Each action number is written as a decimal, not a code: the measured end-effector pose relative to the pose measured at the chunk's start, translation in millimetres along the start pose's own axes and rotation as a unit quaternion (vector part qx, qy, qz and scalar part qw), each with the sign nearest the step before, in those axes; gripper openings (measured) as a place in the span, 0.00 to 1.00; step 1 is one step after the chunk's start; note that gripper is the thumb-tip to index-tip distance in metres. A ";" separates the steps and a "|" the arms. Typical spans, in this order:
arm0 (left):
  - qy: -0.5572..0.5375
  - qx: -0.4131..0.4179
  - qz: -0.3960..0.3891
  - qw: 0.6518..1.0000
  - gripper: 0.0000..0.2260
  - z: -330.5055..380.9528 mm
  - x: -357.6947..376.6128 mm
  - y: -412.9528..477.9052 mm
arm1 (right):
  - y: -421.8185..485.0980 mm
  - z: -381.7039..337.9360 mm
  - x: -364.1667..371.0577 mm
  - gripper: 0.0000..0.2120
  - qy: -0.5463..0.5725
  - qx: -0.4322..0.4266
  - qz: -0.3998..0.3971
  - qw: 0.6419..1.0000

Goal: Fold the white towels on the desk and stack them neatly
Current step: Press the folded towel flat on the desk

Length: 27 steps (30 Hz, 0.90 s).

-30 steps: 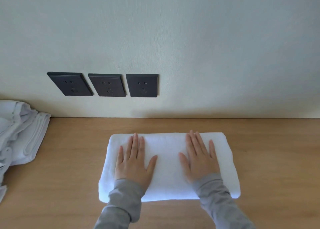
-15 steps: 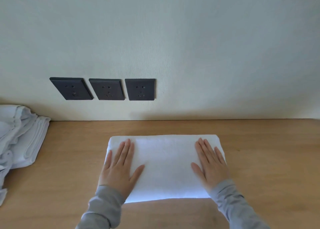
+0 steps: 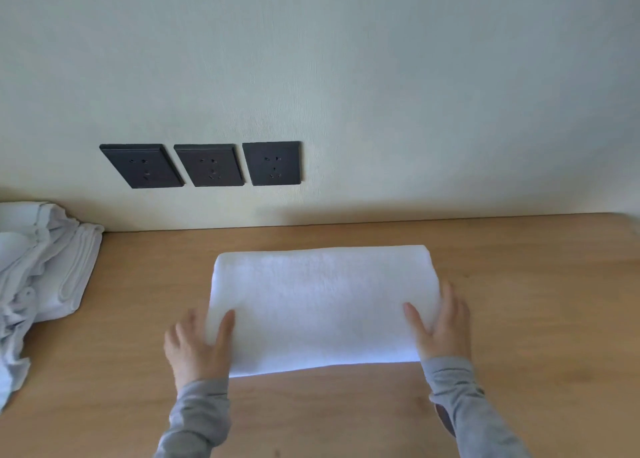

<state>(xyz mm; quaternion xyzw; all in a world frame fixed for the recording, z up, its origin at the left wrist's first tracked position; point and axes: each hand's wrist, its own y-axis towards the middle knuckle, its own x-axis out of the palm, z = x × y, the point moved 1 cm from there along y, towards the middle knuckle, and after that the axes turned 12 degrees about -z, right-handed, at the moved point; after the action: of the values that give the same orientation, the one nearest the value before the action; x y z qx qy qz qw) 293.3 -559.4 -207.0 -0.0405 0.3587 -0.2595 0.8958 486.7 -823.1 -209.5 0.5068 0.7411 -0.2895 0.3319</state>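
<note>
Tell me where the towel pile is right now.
In the head view, the towel pile lies at the left edge of the desk by the wall, left of the folded towel and below-left of the sockets.

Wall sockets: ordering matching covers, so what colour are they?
The wall sockets are dark grey, almost black; the head view shows them.

A folded white towel (image 3: 322, 305) lies flat at centre; a rumpled, perhaps part-folded pile of white towels (image 3: 41, 277) sits left.
</note>
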 end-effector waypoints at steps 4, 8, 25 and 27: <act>-0.140 -0.168 -0.016 0.976 0.32 -11.7 5.6 -15.1 | -17.1 8.3 12.4 0.20 0.289 0.231 0.031 0.929; -0.182 -0.174 -0.030 0.967 0.29 -18.0 17.0 -10.3 | -9.1 17.4 15.8 0.15 0.299 0.243 0.031 0.922; 0.388 0.309 -0.157 0.854 0.26 84.1 80.4 -33.2 | 7.6 -83.0 32.6 0.24 -0.257 -0.205 -0.141 0.934; 0.406 0.298 -0.177 0.845 0.26 82.0 90.5 -26.6 | 13.6 -77.6 39.1 0.24 -0.284 -0.187 -0.161 0.927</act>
<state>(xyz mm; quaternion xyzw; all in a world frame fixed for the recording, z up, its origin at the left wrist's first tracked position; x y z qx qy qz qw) 391.1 -636.4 -195.8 0.2749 0.5826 -0.5013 0.5777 473.7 -737.5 -194.0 0.2058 0.7285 -0.3269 0.5657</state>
